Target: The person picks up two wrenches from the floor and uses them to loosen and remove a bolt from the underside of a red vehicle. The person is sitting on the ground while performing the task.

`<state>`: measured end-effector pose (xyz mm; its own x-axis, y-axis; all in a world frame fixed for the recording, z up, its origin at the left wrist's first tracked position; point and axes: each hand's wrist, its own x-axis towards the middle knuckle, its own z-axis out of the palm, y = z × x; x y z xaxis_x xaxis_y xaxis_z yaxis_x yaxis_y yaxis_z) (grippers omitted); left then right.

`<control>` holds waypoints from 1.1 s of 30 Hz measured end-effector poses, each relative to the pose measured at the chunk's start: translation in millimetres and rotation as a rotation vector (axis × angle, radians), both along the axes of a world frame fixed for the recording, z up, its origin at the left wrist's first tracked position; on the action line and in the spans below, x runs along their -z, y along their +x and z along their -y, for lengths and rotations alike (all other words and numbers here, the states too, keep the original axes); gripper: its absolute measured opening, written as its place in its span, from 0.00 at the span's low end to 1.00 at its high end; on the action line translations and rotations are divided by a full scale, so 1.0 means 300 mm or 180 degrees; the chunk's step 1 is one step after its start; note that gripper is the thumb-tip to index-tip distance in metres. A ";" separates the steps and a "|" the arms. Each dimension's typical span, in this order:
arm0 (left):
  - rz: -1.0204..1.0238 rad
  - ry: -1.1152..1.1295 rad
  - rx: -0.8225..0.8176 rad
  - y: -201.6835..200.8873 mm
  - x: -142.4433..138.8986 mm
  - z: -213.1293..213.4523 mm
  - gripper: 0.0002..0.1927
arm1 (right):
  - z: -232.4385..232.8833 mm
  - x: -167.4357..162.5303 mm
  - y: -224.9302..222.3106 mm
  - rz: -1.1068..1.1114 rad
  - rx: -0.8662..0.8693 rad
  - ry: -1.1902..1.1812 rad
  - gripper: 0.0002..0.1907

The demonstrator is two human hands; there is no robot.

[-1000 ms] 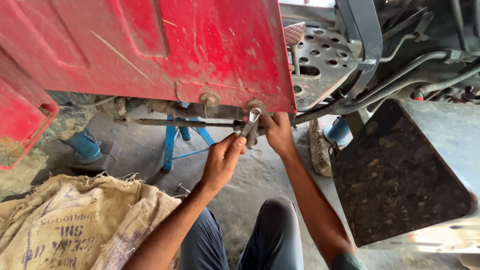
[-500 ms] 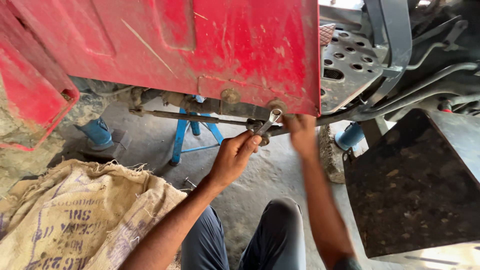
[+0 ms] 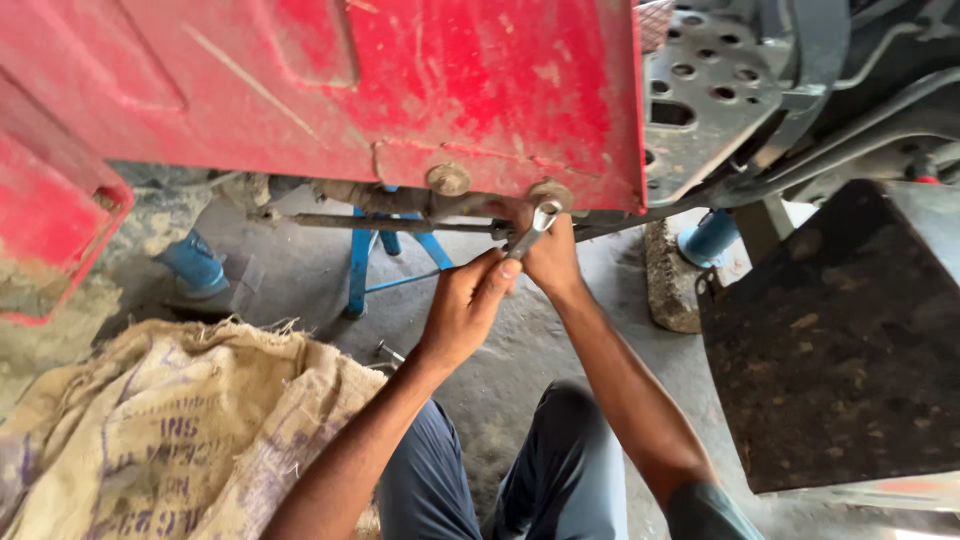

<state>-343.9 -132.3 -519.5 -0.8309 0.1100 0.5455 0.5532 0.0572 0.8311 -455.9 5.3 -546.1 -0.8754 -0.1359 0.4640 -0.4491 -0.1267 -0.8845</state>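
left fingers point(image 3: 497, 272): curled snug around the lower end of the wrench, thumb side up, so that hand is closed on the handle

left hand point(image 3: 463, 310): sits just below the red panel's bottom edge, wrist and forearm running down toward the lower left

wrench point(image 3: 532, 229): shiny metal one, tilted up to the right, its ring end right at the bolt on the panel's lower right corner

right hand point(image 3: 550, 255): tucked in behind the wrench, pressed up against the corner under the panel. honestly can't tell what those fingers are gripping, the tips are hidden behind the wrench and the panel edge

bolt point(image 3: 550, 193): round, dusty, at the bottom right corner of the red panel, touching the wrench head

second bolt point(image 3: 448, 179): same look, just to the left along the same edge

red panel point(image 3: 330, 90): big scuffed sheet of bodywork filling the top of the view

rod point(image 3: 390, 223): thin dark bar running sideways under the panel, ending near the hands

blue stand point(image 3: 362, 270): on the concrete floor behind the hands

sack point(image 3: 170, 430): rumpled burlap, lower left, well apart from the hands

mud flap point(image 3: 840, 340): dark, dirty, off to the right

perforated plate point(image 3: 700, 90): grey metal with holes, up right of the panel
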 end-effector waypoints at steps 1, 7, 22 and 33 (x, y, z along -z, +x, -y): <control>0.0010 0.0024 0.0017 0.001 -0.002 -0.001 0.21 | -0.026 -0.035 0.014 -0.0019 -0.0083 -0.0044 0.12; -0.0038 0.0203 0.0078 0.014 0.003 -0.019 0.22 | -0.084 -0.167 0.120 0.0023 -0.0349 0.0206 0.14; 0.0168 0.0082 0.0116 0.025 -0.011 -0.011 0.22 | -0.335 -0.191 0.076 -0.0231 -0.0104 0.0922 0.08; 0.0102 0.0224 0.0131 0.017 0.008 -0.032 0.23 | -0.009 0.050 0.033 0.0149 0.0709 -0.0076 0.14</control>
<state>-338.9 -122.6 -521.9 -0.8437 0.1067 0.5261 0.5268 -0.0241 0.8497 -445.9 7.9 -561.0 -0.9032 0.0738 0.4228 -0.4267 -0.0501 -0.9030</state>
